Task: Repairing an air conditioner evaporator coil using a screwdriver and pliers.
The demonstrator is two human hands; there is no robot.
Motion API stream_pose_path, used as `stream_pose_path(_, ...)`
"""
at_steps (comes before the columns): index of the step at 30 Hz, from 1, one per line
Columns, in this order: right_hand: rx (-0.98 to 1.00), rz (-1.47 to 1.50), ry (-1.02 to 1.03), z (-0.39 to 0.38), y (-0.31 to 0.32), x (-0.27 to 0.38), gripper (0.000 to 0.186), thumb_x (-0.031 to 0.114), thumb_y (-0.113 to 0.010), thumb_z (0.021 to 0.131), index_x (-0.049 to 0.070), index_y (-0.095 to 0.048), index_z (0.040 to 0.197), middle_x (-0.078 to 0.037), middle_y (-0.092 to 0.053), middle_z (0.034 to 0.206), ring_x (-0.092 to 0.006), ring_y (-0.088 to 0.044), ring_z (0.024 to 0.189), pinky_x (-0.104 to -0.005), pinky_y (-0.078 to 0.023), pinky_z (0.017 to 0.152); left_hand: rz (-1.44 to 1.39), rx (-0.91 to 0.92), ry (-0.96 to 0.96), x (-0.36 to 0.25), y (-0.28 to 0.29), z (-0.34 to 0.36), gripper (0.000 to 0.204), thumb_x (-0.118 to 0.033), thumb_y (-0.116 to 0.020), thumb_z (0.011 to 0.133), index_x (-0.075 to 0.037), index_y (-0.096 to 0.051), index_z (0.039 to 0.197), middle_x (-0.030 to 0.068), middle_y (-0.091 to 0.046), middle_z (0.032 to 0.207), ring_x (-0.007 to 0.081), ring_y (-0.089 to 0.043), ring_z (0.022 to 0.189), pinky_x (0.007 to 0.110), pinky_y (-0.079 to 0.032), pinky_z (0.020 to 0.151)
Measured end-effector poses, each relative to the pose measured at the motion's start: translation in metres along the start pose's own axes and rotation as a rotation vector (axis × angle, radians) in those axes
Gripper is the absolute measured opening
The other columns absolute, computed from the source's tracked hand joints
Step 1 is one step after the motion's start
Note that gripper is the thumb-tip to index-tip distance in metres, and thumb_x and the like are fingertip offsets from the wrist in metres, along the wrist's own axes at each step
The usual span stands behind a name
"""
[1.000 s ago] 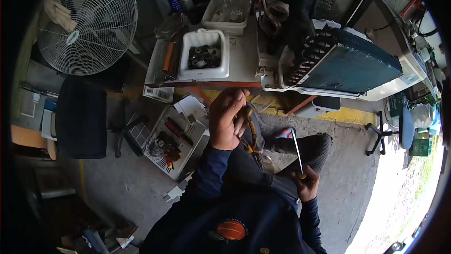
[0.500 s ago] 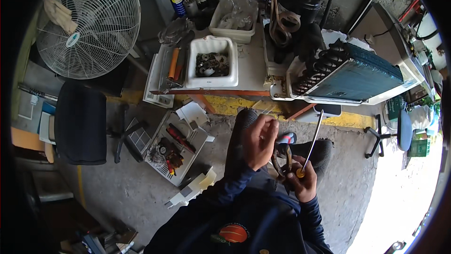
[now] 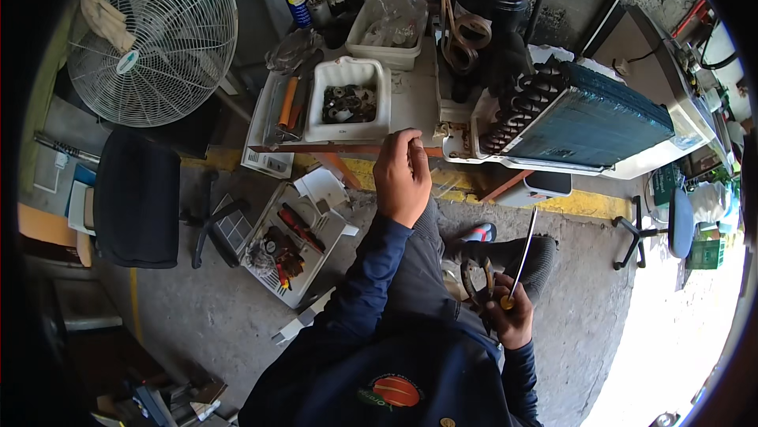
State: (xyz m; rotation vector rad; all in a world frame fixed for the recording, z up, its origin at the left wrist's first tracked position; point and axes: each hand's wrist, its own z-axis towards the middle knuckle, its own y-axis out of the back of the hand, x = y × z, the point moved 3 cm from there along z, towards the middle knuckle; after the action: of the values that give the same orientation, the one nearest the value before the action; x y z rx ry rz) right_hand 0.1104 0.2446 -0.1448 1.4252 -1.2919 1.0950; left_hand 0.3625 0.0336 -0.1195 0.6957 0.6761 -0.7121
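My left hand [image 3: 403, 182] is raised just in front of the bench's edge, below a white plastic tray [image 3: 347, 128] of small dark metal parts. Its fingertips are pressed together; whatever may be between them is hidden. My right hand [image 3: 513, 320], over my lap, is closed around a long screwdriver [image 3: 525, 253] with a yellow handle and a pair of worn pliers [image 3: 487, 275], whose handles curve out to the left of the screwdriver.
The bench [image 3: 414, 107] carries a finned coil [image 3: 584, 119], a clear tub [image 3: 387, 52] and a spray can [image 3: 295, 2]. A pedestal fan [image 3: 158, 40] and black chair [image 3: 138, 198] stand left; a tool tray [image 3: 312, 277] lies on the floor.
The pliers have passed from my left hand to my right, alongside the screwdriver. Since half a second ago my left hand has moved up and leftward toward the bench's edge.
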Motion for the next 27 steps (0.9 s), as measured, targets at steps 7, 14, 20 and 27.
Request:
stream_pose_path(7, -0.025, 0.03, -0.018, -0.008, 0.014, -0.007, 0.056, -0.008, -0.064, 0.087, -0.001, -0.057, 0.142, -0.015, -0.077, 0.109, -0.0211, -0.07, 0.089, -0.0283, -0.054, 0.085, 0.02, -0.071, 0.057, 0.006, -0.017, -0.002, 0.012, -0.005, -0.07, 0.092, -0.007, -0.069, 0.104, 0.0045, -0.067, 0.085, 0.0202, -0.056, 0.063, 0.035, -0.048, 0.06)
stream_pose_path(14, -0.051, 0.03, -0.03, -0.006, 0.02, -0.012, 0.055, -0.007, -0.065, 0.089, -0.001, -0.057, 0.143, -0.014, -0.077, 0.108, -0.0203, -0.07, 0.088, -0.0283, -0.055, 0.083, 0.175, -0.17, 0.147, 0.016, -0.026, -0.011, 0.018, -0.015, -0.078, 0.092, -0.006, -0.08, 0.107, 0.0015, -0.071, 0.077, 0.016, -0.057, 0.062, 0.029, -0.049, 0.062)
stream_pose_path(20, -0.037, 0.031, -0.033, -0.005, 0.021, -0.008, 0.054, -0.005, -0.066, 0.089, -0.001, -0.057, 0.143, -0.014, -0.077, 0.108, -0.0194, -0.07, 0.087, -0.0281, -0.055, 0.082, -0.084, -0.22, 0.477, 0.028, -0.04, -0.03, 0.023, -0.02, -0.079, 0.095, -0.005, -0.081, 0.112, 0.0024, -0.072, 0.076, 0.0113, -0.056, 0.063, 0.025, -0.048, 0.062)
stream_pose_path(27, -0.045, 0.042, -0.04, -0.007, 0.028, -0.019, 0.054, -0.004, -0.067, 0.09, -0.001, -0.057, 0.143, -0.014, -0.077, 0.108, -0.0193, -0.069, 0.086, -0.028, -0.054, 0.082, -0.423, -0.221, 0.425, 0.034, -0.041, -0.028, 0.026, -0.021, -0.075, 0.1, -0.001, -0.078, 0.116, -0.0001, -0.07, 0.077, 0.0074, -0.052, 0.065, 0.023, -0.045, 0.062)
